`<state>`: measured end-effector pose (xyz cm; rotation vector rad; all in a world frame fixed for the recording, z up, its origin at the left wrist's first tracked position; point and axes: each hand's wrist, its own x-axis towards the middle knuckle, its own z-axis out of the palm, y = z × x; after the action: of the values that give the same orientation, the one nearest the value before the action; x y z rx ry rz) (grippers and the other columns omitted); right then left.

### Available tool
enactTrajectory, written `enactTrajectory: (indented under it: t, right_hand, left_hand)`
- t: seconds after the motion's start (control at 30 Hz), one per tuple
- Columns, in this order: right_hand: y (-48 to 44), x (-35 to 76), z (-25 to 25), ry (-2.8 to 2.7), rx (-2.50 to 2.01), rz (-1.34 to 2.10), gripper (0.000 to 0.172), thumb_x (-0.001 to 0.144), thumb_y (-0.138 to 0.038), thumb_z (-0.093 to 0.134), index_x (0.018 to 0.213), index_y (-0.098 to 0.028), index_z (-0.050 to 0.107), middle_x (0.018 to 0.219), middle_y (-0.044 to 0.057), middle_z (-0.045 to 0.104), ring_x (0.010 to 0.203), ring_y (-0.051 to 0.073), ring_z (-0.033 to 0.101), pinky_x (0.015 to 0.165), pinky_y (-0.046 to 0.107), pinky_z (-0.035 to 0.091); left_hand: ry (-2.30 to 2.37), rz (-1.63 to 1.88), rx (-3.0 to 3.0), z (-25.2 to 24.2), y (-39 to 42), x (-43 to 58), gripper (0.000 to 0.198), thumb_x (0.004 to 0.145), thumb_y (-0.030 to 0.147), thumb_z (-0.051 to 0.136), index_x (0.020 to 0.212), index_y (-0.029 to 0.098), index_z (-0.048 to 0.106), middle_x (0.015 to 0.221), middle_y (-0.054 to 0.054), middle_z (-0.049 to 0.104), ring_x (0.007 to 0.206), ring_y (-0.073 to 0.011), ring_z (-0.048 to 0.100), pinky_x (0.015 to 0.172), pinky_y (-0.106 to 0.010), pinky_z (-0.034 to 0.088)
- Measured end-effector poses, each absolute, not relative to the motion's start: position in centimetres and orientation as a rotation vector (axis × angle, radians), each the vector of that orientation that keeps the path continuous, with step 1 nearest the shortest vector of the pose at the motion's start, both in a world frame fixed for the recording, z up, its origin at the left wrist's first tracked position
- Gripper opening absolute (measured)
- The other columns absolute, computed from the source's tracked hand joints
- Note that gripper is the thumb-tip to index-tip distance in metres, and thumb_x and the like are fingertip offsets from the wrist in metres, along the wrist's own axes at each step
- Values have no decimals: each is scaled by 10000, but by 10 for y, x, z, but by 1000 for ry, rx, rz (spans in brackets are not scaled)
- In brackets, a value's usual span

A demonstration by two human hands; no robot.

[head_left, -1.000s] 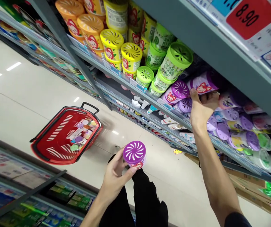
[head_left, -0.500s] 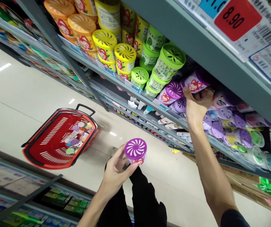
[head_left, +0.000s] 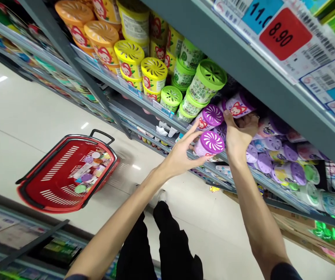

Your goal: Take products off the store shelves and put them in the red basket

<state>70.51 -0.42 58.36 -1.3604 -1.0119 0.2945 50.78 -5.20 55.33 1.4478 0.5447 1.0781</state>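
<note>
My left hand (head_left: pixel 181 153) is raised to the shelf edge and grips a purple-lidded air freshener tub (head_left: pixel 209 143) by its side. My right hand (head_left: pixel 239 134) reaches deeper into the same shelf, its fingers closed around another purple tub (head_left: pixel 237 105) with a cartoon fox label. More purple-lidded tubs (head_left: pixel 212 115) lie stacked around both hands. The grey shelf (head_left: pixel 144 102) runs diagonally across the view.
Green tubs (head_left: pixel 206 79), yellow tubs (head_left: pixel 154 74) and orange tubs (head_left: pixel 101 37) fill the shelf further left. A red shopping basket (head_left: pixel 68 173) with small items stands on the shiny floor at left. A red 8.90 price tag (head_left: pixel 285 33) hangs on the shelf above.
My left hand has lifted its purple tub from waist height up to the shelf beside my right hand. The right hand stays on the fox-label tub.
</note>
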Motion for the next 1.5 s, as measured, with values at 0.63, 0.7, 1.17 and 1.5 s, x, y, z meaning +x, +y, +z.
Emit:
enactTrajectory:
  t: [0.63, 0.7, 1.17, 1.5]
  right_hand:
    - [-3, 708, 573, -1130, -1415, 389, 497, 873, -469, 783, 1247, -278, 519, 1317, 101, 661, 1278, 280, 669, 1142, 532, 559]
    - [-3, 709, 573, -1146, -1414, 406, 501, 884, -478, 777, 1266, -279, 522, 1311, 96, 666, 1297, 288, 654, 1139, 551, 555]
    - [-32, 694, 600, -1122, -1392, 380, 445, 821, -409, 814, 1125, -257, 527, 1173, 51, 730, 1167, 227, 714, 1150, 464, 533]
    - [-32, 695, 600, -1258, -1533, 442, 484, 830, -443, 816, 1207, -231, 600, 1261, 53, 732, 1207, 216, 694, 1152, 421, 525]
  left_hand:
    - [577, 1020, 1473, 549, -54, 505, 675, 867, 331, 818, 1490, 237, 576, 1807, -151, 125, 1575, -432, 394, 963, -432, 669]
    - [579, 1024, 1492, 549, -54, 507, 675, 868, 326, 815, 1493, 242, 576, 1806, -148, 137, 1592, -430, 361, 978, -443, 664]
    - [627, 1081, 1498, 539, -77, 507, 675, 876, 307, 815, 1493, 258, 545, 1794, -183, 166, 1366, -370, 634, 773, -318, 676]
    - [611, 1021, 1492, 540, -79, 518, 628, 911, 349, 770, 1488, 255, 539, 1810, -143, 113, 1577, -388, 406, 1140, -492, 569]
